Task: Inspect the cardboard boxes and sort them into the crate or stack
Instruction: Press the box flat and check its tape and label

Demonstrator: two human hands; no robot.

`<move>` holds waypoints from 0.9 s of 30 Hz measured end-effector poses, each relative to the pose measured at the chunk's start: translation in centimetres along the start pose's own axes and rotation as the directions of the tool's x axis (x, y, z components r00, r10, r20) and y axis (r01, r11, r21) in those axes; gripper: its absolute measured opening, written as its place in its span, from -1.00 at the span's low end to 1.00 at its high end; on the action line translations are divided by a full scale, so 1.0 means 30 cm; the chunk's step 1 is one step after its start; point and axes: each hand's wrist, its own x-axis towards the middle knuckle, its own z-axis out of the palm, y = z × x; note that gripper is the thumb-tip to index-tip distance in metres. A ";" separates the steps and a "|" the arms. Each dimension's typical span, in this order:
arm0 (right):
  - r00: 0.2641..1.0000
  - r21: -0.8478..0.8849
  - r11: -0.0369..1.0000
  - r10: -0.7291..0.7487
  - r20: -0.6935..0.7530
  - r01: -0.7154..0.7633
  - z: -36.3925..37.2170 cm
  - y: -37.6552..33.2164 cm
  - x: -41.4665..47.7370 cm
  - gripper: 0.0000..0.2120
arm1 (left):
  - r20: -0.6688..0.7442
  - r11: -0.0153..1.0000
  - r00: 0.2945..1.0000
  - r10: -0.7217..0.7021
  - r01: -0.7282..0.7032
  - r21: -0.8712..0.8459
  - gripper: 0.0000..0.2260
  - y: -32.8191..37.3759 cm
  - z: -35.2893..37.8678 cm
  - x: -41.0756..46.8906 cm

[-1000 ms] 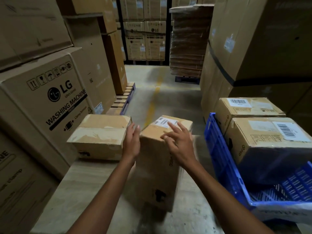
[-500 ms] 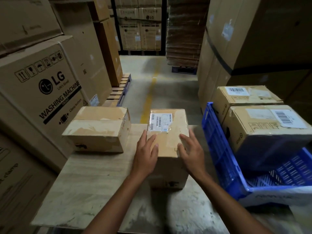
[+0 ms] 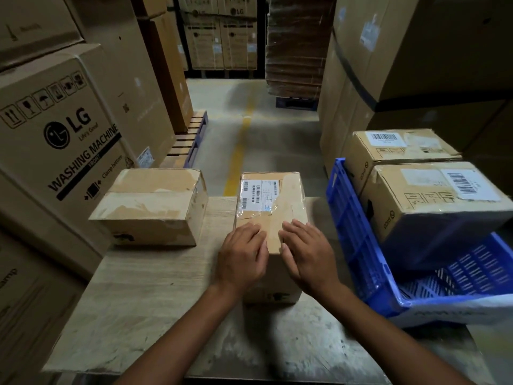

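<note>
A tall cardboard box (image 3: 273,195) with a white shipping label under clear tape stands upright in the middle of the wooden table (image 3: 155,295). My left hand (image 3: 241,257) and my right hand (image 3: 308,254) both rest on its near top edge, fingers laid over the top, side by side. A second, wider cardboard box (image 3: 151,207) with torn tape sits on the table to the left, apart from my hands. A blue plastic crate (image 3: 358,240) at the right holds two cardboard boxes (image 3: 433,201) with barcode labels.
Large washing machine cartons (image 3: 61,129) are stacked at the left and big cartons (image 3: 388,65) at the right. An aisle with a yellow floor line (image 3: 238,154) runs ahead between them. A wooden pallet (image 3: 191,140) lies at the left of the aisle.
The middle box has gone from tilted to standing upright on the table. Both hands slid back along its top to the near edge and came closer together.
</note>
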 end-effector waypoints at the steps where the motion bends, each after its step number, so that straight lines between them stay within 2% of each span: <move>1: 1.000 -0.021 1.000 -0.012 0.016 0.012 -0.013 0.002 0.013 -0.70 | 0.015 1.000 1.000 0.009 -0.010 0.007 -0.79 0.000 -0.009 0.014; 3: 0.997 -0.084 0.996 -0.005 0.073 0.012 -0.040 -0.002 0.055 -0.75 | 0.069 0.999 0.997 0.027 -0.029 0.030 -0.88 0.001 -0.033 0.053; 5: 0.989 -0.144 0.990 0.023 0.145 -0.002 -0.054 -0.008 0.111 -0.74 | 0.135 0.999 0.991 0.009 -0.016 0.051 -0.87 0.004 -0.048 0.097; 8: 0.973 -0.159 0.987 0.054 0.224 -0.018 -0.062 -0.016 0.181 -0.69 | 0.246 0.998 0.968 -0.047 0.033 0.060 -0.67 0.001 -0.038 0.147; 10: 0.956 -0.138 0.989 0.083 0.282 -0.045 -0.056 -0.015 0.196 -0.58 | 0.342 0.995 0.935 -0.088 0.066 0.073 -0.56 -0.009 -0.027 0.162; 13: 0.925 -0.166 0.985 0.101 0.368 -0.041 -0.051 -0.014 0.189 -0.43 | 0.409 0.989 0.903 -0.132 0.093 0.115 -0.50 -0.020 -0.011 0.158; 16: 0.926 -0.180 0.983 0.090 0.368 -0.024 -0.056 -0.012 0.200 -0.49 | 0.403 0.988 0.905 -0.136 0.092 0.128 -0.53 -0.022 -0.003 0.168; 19: 0.941 -0.226 0.974 0.086 0.327 -0.010 -0.065 -0.009 0.246 -0.64 | 0.348 0.988 0.932 -0.102 0.054 0.146 -0.67 -0.021 -0.008 0.214; 22: 0.948 -0.277 0.959 0.139 0.286 -0.057 -0.063 -0.009 0.312 -0.71 | 0.286 0.988 0.955 -0.081 0.040 0.146 -0.78 -0.017 -0.005 0.269; 27: 0.960 -0.278 0.955 0.171 0.222 -0.106 0.012 0.021 0.352 -0.68 | 0.364 0.978 0.914 -0.181 0.128 0.165 -0.58 -0.072 0.036 0.335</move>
